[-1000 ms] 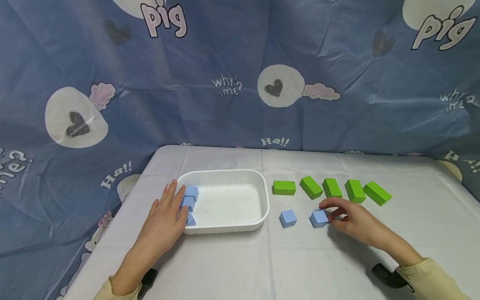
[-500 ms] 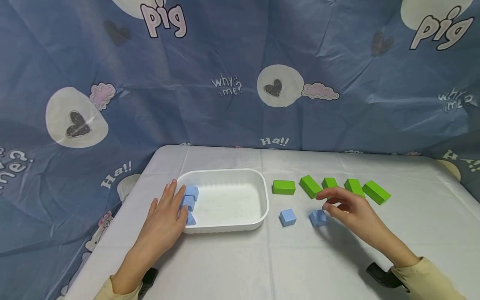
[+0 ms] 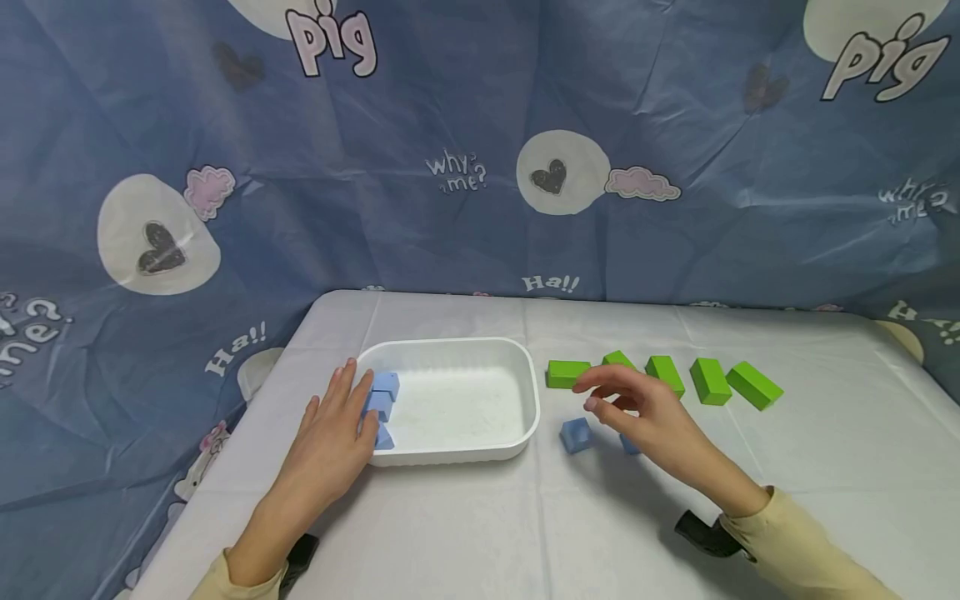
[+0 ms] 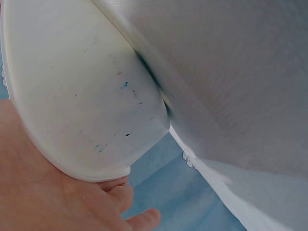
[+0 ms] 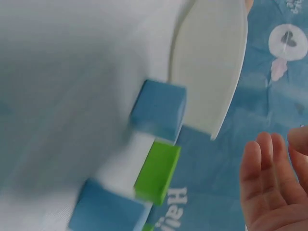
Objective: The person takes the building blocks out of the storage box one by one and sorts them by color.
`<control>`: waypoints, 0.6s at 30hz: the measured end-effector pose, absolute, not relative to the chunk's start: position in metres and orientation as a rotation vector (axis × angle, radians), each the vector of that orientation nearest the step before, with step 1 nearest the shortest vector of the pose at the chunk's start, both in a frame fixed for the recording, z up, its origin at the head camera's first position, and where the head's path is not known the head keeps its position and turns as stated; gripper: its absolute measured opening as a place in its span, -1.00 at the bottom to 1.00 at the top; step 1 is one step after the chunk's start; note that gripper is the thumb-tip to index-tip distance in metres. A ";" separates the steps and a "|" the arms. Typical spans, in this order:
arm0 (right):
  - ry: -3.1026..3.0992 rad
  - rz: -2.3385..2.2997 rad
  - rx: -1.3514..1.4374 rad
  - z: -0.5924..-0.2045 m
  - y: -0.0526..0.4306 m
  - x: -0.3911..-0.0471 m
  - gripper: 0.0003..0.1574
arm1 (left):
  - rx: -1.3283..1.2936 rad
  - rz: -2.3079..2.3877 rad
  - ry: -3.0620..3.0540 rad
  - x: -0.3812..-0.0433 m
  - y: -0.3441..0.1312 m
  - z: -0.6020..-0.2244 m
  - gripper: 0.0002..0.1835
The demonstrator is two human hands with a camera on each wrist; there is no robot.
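Note:
My left hand (image 3: 330,442) rests along the left end of a white plastic tray (image 3: 453,457), fingers nearly straight over its rim. In the left wrist view the hand (image 4: 62,192) lies against the rim of the tray (image 4: 96,110). Beside my fingers, several light blue blocks (image 3: 380,405) lie inside the tray. My right hand (image 3: 645,417) hovers over the table, fingers loosely bent with nothing between them. Below and left of it sits a blue cube (image 3: 576,436); a second blue cube (image 3: 628,446) is mostly hidden by the hand. The right wrist view shows a blue cube (image 5: 161,108) apart from the fingers.
Several green rectangular blocks (image 3: 710,382) stand in a loose row behind my right hand; one green block (image 3: 618,359) is partly covered by it. A white cloth (image 3: 465,533) covers the table. A blue printed curtain (image 3: 420,233) hangs behind.
My right hand has left the right-hand blue cube, risen and moved left toward the other cube. Both cubes stay in place. My left hand has kept still on the tray.

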State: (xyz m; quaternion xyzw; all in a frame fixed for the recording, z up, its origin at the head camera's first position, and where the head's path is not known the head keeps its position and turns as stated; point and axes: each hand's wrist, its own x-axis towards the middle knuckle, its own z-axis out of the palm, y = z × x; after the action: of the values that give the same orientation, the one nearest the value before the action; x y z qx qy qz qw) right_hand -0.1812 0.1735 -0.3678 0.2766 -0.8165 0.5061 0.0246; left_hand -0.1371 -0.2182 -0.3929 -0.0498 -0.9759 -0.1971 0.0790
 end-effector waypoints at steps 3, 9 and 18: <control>-2.512 1.595 0.880 -0.364 0.162 -0.182 -0.74 | -0.150 -0.596 -2.912 -0.137 -0.218 -0.393 -0.39; -2.503 1.654 0.945 -0.359 0.140 -0.185 -0.73 | -0.143 -0.596 -2.916 -0.137 -0.218 -0.394 -0.39; -2.550 1.737 1.045 -0.356 0.109 -0.183 -0.70 | -0.146 -0.589 -2.922 -0.138 -0.219 -0.395 -0.40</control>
State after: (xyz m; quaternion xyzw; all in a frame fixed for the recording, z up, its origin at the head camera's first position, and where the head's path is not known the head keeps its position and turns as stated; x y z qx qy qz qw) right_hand -0.1825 0.1089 -0.3556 0.3203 -0.7815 0.5322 -0.0581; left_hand -0.1378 -0.2188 -0.3946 -0.0486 -0.9761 -0.1967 0.0783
